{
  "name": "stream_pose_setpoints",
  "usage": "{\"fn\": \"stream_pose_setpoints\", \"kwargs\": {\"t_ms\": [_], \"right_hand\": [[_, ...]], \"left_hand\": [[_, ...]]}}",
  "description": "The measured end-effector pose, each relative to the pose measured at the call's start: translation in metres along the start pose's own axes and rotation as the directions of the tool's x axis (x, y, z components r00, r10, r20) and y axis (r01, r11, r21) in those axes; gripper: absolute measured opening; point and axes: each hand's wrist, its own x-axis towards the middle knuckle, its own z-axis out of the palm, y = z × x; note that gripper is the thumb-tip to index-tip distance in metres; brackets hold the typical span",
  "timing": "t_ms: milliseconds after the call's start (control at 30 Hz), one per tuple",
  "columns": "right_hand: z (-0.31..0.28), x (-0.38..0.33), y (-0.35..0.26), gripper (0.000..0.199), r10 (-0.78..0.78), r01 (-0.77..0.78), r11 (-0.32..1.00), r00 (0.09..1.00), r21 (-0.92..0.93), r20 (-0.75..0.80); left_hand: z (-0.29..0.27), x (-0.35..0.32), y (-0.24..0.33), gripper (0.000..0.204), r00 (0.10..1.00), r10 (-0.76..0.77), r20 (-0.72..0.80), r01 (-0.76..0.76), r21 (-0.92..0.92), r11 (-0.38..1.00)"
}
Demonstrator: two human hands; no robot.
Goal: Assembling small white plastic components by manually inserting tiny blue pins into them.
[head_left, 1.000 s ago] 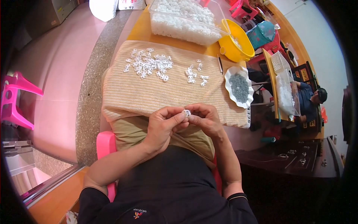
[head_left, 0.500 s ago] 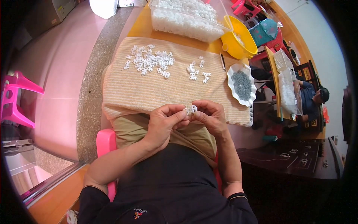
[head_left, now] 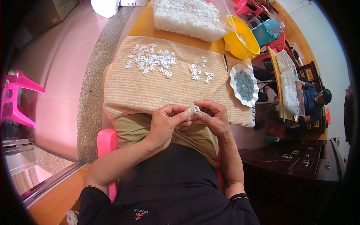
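Above my lap, just off the cloth's near edge, both hands meet with their fingertips close together. My right hand [head_left: 214, 119] pinches a small white plastic piece with two holes [head_left: 197, 109] between thumb and forefinger. Beside it, my left hand [head_left: 167, 122] is closed in a pinch; whatever tiny thing is between its fingertips is too small to name. Ahead on the striped beige cloth [head_left: 150, 93] lies a loose pile of similar white pieces [head_left: 152, 60] on the left. A smaller group of white pieces [head_left: 195, 71] lies right of that pile.
A scalloped white dish [head_left: 233, 84] of small grey parts stands at the cloth's right, near a dark pen-like tool [head_left: 225, 62]. Behind are a clear bin [head_left: 187, 32] full of white pieces and a yellow basket [head_left: 230, 39]. Another person [head_left: 310, 93] sits at a table far right.
The whole scene sits slightly farther right in the picture. Both hands keep their pinches, fingertips still close together.
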Motion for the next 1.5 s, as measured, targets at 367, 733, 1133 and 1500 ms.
{"fn": "stream_pose_setpoints", "kwargs": {"t_ms": [367,733,1133,1500], "right_hand": [[0.005,-0.001,-0.006,0.029,0.034,-0.034,0.999,0.999,-0.017,-0.01],[0.011,-0.002,-0.009,0.03,0.103,-0.102,0.994,0.995,0.029,-0.006],[0.014,-0.003,-0.007,0.027,0.097,-0.095,0.99,0.995,0.107,-0.017],[0.012,-0.004,0.001,0.027,0.047,-0.045,0.991,0.999,0.13,-0.011]], "left_hand": [[0.002,0.0,0.001,0.015,1.0,-0.012,-0.005,0.012,0.012,1.0],[0.001,0.0,-0.001,0.014,1.0,-0.022,0.013,0.022,0.033,0.999],[-0.003,0.003,-0.003,0.016,0.997,-0.064,0.036,0.064,0.0,0.998],[-0.002,0.002,-0.003,0.014,0.996,-0.072,0.05,0.074,-0.032,0.997]]}}
